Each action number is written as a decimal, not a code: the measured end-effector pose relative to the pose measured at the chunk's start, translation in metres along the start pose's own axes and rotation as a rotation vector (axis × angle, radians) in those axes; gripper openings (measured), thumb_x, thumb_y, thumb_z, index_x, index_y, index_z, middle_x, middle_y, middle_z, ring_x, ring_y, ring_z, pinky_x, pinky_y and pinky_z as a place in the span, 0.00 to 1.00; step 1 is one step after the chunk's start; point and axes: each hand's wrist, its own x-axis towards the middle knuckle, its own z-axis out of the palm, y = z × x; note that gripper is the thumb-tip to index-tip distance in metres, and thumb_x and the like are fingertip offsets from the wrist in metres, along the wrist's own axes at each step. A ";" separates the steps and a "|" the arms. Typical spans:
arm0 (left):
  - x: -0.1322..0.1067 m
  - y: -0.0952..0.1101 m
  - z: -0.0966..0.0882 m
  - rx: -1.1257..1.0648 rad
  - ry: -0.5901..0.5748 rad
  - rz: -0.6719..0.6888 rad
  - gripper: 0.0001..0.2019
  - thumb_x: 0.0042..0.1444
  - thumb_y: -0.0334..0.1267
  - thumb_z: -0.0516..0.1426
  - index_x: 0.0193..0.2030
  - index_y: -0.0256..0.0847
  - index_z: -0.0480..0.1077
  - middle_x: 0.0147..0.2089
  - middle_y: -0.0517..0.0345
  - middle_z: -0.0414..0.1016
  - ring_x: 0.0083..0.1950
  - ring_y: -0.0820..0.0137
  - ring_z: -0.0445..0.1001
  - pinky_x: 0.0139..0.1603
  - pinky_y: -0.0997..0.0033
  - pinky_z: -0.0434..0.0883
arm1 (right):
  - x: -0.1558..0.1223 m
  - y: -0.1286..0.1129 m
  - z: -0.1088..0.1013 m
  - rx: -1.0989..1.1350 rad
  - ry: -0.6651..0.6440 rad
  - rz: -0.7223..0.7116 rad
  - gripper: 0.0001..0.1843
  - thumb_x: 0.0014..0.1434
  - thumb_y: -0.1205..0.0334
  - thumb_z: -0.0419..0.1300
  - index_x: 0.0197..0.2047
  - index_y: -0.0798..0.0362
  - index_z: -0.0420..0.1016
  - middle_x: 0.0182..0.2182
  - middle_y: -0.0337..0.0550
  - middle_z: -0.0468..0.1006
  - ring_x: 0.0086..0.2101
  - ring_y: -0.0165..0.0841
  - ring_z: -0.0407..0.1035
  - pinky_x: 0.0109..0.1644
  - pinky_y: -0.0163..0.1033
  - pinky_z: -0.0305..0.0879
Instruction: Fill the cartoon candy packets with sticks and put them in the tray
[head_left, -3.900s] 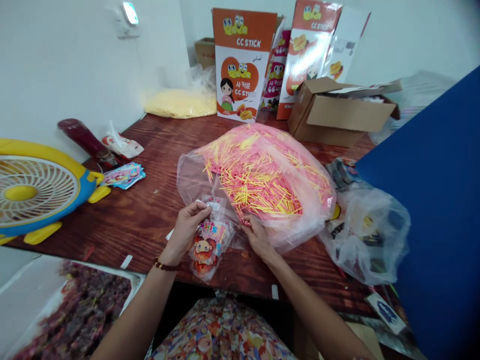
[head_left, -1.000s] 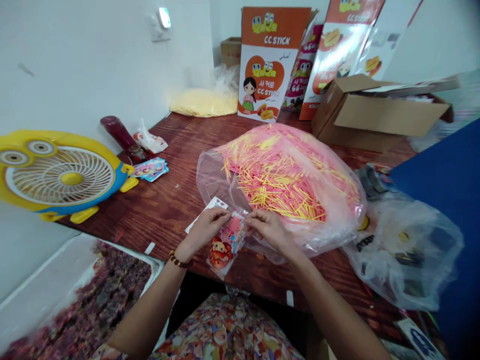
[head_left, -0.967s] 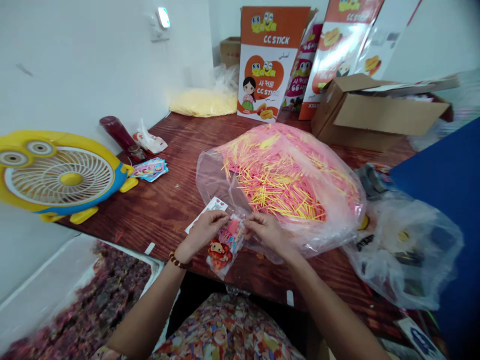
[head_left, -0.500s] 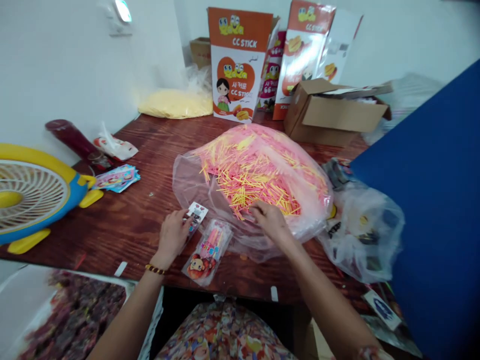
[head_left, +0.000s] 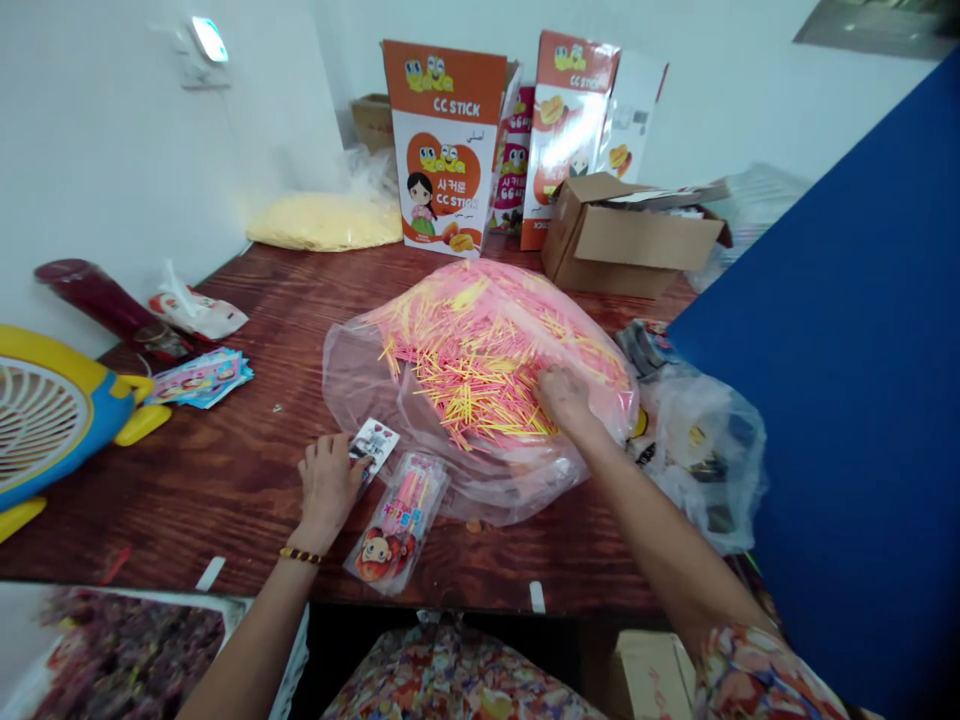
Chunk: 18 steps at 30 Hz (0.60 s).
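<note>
My left hand (head_left: 327,482) rests on the wooden table (head_left: 247,470), its fingers curled on a small white packet (head_left: 373,442). Just to its right lies a filled clear packet (head_left: 397,520) with a cartoon print and pink sticks inside. My right hand (head_left: 564,396) reaches into the large clear bag (head_left: 480,380) of pink and yellow sticks, fingers bent down among them; whether it grips any is hidden.
A yellow and blue fan (head_left: 52,420) stands at the left edge, with printed packets (head_left: 199,375) behind it. CC STICK cartons (head_left: 446,145) and an open cardboard box (head_left: 630,235) line the back. A blue panel (head_left: 847,380) and a crumpled plastic bag (head_left: 701,450) sit on the right.
Both hands held the cartoon packet a second ago. It now lies on the table, my left hand has gone to the white packet, and my right hand has moved deeper into the stick bag.
</note>
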 end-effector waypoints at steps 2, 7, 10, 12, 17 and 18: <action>0.003 -0.002 0.002 -0.039 0.000 -0.009 0.16 0.63 0.44 0.53 0.52 0.37 0.69 0.52 0.42 0.72 0.54 0.51 0.67 0.49 0.56 0.64 | 0.007 -0.001 0.003 -0.022 -0.021 -0.021 0.18 0.65 0.67 0.51 0.51 0.61 0.77 0.51 0.62 0.76 0.52 0.47 0.70 0.49 0.42 0.66; 0.014 -0.007 0.007 -0.187 -0.049 -0.050 0.12 0.63 0.44 0.52 0.46 0.39 0.68 0.46 0.46 0.77 0.52 0.53 0.71 0.50 0.56 0.64 | 0.014 -0.001 0.010 -0.059 -0.044 -0.074 0.20 0.64 0.69 0.49 0.54 0.64 0.75 0.51 0.66 0.76 0.52 0.50 0.70 0.53 0.49 0.64; 0.017 -0.010 0.007 -0.259 -0.033 -0.048 0.13 0.62 0.43 0.52 0.49 0.40 0.69 0.46 0.47 0.79 0.52 0.54 0.74 0.53 0.55 0.63 | 0.014 -0.001 0.014 -0.066 -0.047 -0.105 0.20 0.65 0.71 0.47 0.52 0.65 0.75 0.51 0.68 0.76 0.52 0.51 0.69 0.55 0.51 0.62; 0.017 -0.012 0.005 -0.299 -0.004 -0.053 0.14 0.62 0.42 0.52 0.50 0.40 0.69 0.46 0.47 0.80 0.52 0.55 0.75 0.54 0.56 0.63 | 0.011 -0.001 0.015 -0.059 -0.041 -0.119 0.20 0.65 0.71 0.46 0.52 0.65 0.75 0.51 0.69 0.75 0.54 0.51 0.68 0.55 0.51 0.60; 0.012 -0.018 -0.001 -0.408 0.048 -0.056 0.11 0.61 0.43 0.53 0.45 0.41 0.71 0.43 0.50 0.81 0.48 0.59 0.78 0.51 0.61 0.66 | 0.005 0.004 0.019 0.005 -0.014 -0.116 0.19 0.66 0.70 0.44 0.53 0.63 0.72 0.50 0.65 0.76 0.53 0.49 0.69 0.56 0.50 0.57; 0.012 -0.019 -0.002 -0.418 0.061 -0.050 0.11 0.61 0.43 0.53 0.44 0.42 0.71 0.43 0.51 0.81 0.48 0.59 0.78 0.50 0.62 0.67 | 0.005 0.006 0.019 0.028 -0.014 -0.114 0.18 0.67 0.70 0.45 0.53 0.62 0.72 0.48 0.64 0.77 0.51 0.48 0.70 0.55 0.49 0.57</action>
